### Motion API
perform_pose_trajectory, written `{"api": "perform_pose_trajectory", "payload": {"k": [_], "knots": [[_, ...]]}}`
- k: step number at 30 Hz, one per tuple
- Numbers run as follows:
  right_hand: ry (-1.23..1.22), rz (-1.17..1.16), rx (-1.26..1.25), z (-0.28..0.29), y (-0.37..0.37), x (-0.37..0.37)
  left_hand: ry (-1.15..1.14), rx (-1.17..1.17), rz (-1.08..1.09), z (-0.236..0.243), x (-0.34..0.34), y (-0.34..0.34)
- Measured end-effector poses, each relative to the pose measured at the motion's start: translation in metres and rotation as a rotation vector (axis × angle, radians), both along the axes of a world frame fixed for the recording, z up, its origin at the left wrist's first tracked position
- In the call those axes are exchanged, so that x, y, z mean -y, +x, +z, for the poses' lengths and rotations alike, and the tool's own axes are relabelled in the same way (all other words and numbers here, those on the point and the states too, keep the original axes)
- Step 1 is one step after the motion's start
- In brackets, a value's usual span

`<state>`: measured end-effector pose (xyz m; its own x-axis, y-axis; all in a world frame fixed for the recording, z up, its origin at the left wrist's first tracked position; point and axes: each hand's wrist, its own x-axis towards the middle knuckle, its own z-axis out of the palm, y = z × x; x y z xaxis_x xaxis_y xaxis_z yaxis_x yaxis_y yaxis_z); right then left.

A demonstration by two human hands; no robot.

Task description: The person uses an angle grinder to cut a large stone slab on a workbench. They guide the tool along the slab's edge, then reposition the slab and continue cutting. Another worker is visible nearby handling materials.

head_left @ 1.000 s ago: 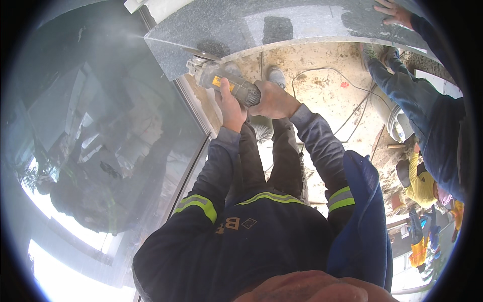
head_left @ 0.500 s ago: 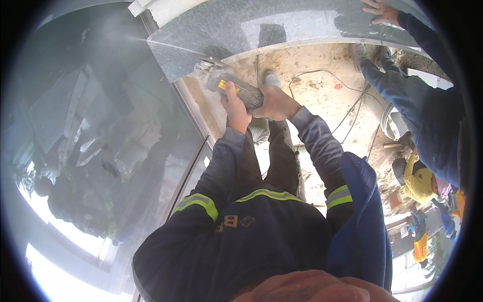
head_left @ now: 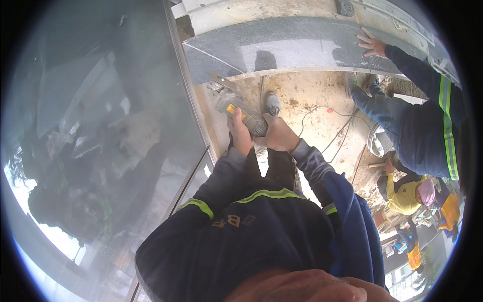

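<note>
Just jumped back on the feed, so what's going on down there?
The person's left hand and right hand both grip a grey angle grinder. Its disc is close to the near edge of a grey slab; contact is hard to tell. A pale diagonal line crosses the slab's left end. Farther right, a co-worker's hand rests on the slab, fingers spread.

Smooth stone-like slab (head_left: 297,48), dusty matt grinder body (head_left: 254,123), metal disc (head_left: 225,82), glossy reflective panel (head_left: 136,100), matt cloth jacket (head_left: 266,236)
</note>
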<state>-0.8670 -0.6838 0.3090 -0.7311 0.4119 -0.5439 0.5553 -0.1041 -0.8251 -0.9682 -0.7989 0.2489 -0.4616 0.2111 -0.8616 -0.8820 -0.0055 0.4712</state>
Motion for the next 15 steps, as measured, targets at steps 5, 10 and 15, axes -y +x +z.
{"api": "perform_pose_trajectory", "payload": {"k": [5,10,15], "knots": [[0.089,-0.078,-0.077,-0.032,-0.079,0.030,0.123,-0.190,-0.139,-0.004,0.003,-0.099],[0.207,-0.103,-0.073,-0.054,-0.150,0.062,0.247,-0.166,-0.198,-0.045,0.038,-0.173],[0.288,-0.038,0.021,-0.088,-0.187,0.082,0.307,0.003,-0.108,-0.077,0.053,-0.209]]}}
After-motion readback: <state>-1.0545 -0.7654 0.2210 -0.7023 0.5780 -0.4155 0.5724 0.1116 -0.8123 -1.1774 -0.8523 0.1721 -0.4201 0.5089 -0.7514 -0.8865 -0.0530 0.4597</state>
